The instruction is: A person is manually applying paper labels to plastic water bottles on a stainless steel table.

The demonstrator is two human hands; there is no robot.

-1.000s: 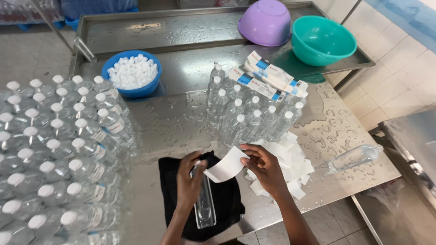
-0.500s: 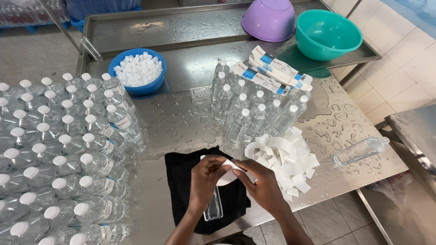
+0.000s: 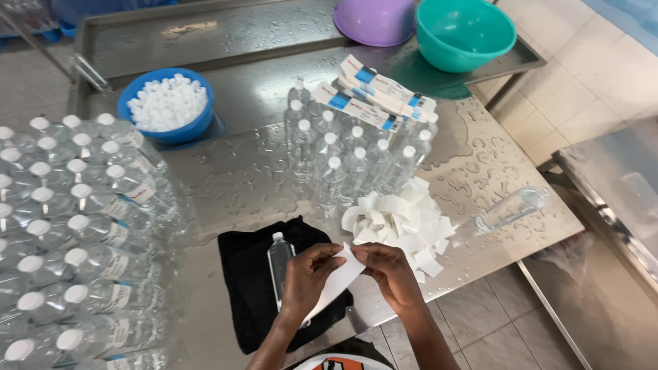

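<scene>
Both hands have drawn apart slightly: left hand (image 3: pixel 306 277) and right hand (image 3: pixel 388 273) pinch a white paper label (image 3: pixel 337 281) above the clear capped plastic bottle (image 3: pixel 279 264) lying on black cloth (image 3: pixel 250 288) at the steel table's (image 3: pixel 226 178) near edge.

Single head-worn view, looking steeply down from above.
Camera sits over the near edge of the wet steel table (image 3: pixel 226 178), facing away from the wearer toward the basins at the far side; left hand (image 3: pixel 305 281) and right hand (image 3: pixel 391 274) sit close, low centre. Tiled floor shows at right. No second view.
</scene>
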